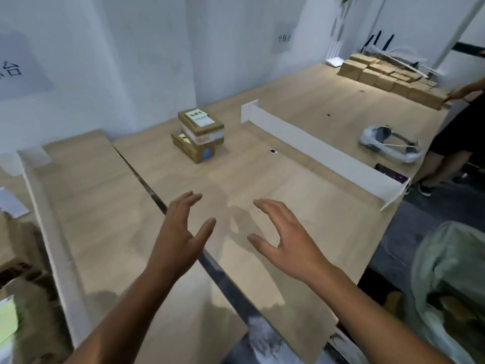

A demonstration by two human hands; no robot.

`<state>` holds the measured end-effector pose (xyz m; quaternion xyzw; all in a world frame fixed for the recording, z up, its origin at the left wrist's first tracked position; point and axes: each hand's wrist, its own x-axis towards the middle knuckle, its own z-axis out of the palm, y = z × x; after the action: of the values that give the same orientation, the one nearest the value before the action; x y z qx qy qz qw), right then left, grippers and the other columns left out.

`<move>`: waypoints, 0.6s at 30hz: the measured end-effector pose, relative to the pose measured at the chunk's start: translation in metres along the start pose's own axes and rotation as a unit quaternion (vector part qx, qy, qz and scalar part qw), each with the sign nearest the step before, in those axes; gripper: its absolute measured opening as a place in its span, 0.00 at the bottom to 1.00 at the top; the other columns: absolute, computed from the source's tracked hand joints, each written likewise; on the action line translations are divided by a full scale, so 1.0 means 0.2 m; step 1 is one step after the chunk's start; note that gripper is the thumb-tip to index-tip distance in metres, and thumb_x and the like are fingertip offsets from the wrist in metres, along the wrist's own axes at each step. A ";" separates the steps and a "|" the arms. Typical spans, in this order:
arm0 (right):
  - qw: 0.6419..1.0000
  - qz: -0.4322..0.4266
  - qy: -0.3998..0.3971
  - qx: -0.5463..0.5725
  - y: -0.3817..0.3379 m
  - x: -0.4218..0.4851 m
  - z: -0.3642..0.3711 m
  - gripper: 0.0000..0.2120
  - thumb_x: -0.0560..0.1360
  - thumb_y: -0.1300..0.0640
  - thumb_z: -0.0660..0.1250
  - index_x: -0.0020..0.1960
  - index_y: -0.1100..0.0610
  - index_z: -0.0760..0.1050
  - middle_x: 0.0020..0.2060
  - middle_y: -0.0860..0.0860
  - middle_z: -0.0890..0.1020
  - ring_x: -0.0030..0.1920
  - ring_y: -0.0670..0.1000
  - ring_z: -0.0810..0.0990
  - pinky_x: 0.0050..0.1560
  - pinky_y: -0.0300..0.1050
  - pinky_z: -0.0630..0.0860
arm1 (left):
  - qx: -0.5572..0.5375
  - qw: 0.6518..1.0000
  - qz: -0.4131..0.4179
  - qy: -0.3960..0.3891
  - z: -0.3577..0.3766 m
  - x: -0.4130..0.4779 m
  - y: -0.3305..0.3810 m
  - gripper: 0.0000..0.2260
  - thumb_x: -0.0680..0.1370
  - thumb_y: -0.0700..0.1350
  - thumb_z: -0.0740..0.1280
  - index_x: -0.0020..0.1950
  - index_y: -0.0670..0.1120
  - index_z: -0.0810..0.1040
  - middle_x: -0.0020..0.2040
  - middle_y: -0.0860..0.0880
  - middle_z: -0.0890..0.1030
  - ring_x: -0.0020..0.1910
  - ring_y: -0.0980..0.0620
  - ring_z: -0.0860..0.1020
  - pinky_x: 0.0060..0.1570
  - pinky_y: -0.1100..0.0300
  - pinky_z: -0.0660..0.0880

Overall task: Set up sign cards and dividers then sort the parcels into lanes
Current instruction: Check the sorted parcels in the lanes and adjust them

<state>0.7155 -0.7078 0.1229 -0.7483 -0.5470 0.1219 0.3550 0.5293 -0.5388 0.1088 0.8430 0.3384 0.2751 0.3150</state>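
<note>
Past right divider (322, 151): white headset (371, 136), dark phone (391, 172), row of boxes (388, 74) at far end with another person's hand (458, 92) at its edge. Two stacked brown parcels (200, 132), yellow notes on top, mid-lane on table (262, 179) between right divider and left divider (52, 245), well ahead of hands. Left hand (181, 232) and right hand (284, 237) spread wide above table, holding nothing.

Left hand (181, 232) and right hand (286, 237) over the worktop (262, 174), fingers spread, holding nothing. Beyond them: stacked parcels (200, 132), two high, yellow notes on top. White divider (322, 151) upright to the right; second divider (49, 224) at left. Parcel pile (388, 74) far right.
</note>
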 end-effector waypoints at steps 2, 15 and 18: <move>1.000 -0.007 -0.003 -0.001 0.09 0.16 -0.10 0.32 0.77 0.36 0.63 0.78 0.44 0.62 0.73 0.40 0.66 0.74 0.41 0.64 0.74 0.42 0.65 | 0.002 1.000 -0.006 0.002 0.07 0.15 0.04 0.27 0.78 0.59 0.69 0.75 0.56 0.68 0.76 0.53 0.68 0.69 0.66 0.62 0.67 0.60 0.63; 0.988 -0.122 -0.079 0.043 0.63 1.18 -0.33 0.30 0.78 0.47 0.71 0.76 0.51 0.67 0.71 0.44 0.70 0.72 0.45 0.67 0.73 0.42 0.65 | 0.072 0.994 -0.063 0.055 0.32 0.94 0.05 0.32 0.74 0.68 0.63 0.75 0.56 0.68 0.76 0.53 0.67 0.72 0.64 0.63 0.70 0.59 0.64; 0.985 -0.138 -0.091 0.042 0.71 1.49 -0.27 0.29 0.78 0.49 0.72 0.76 0.53 0.68 0.70 0.47 0.71 0.72 0.48 0.69 0.73 0.46 0.66 | 0.081 0.992 -0.083 0.054 0.35 1.16 -0.05 0.32 0.75 0.65 0.66 0.76 0.54 0.67 0.76 0.52 0.66 0.73 0.64 0.62 0.69 0.60 0.63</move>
<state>0.9621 -0.4812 0.1286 -0.6361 -0.6692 0.1622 0.3482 0.7159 -0.3856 0.1145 0.8187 0.4449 0.2649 0.2484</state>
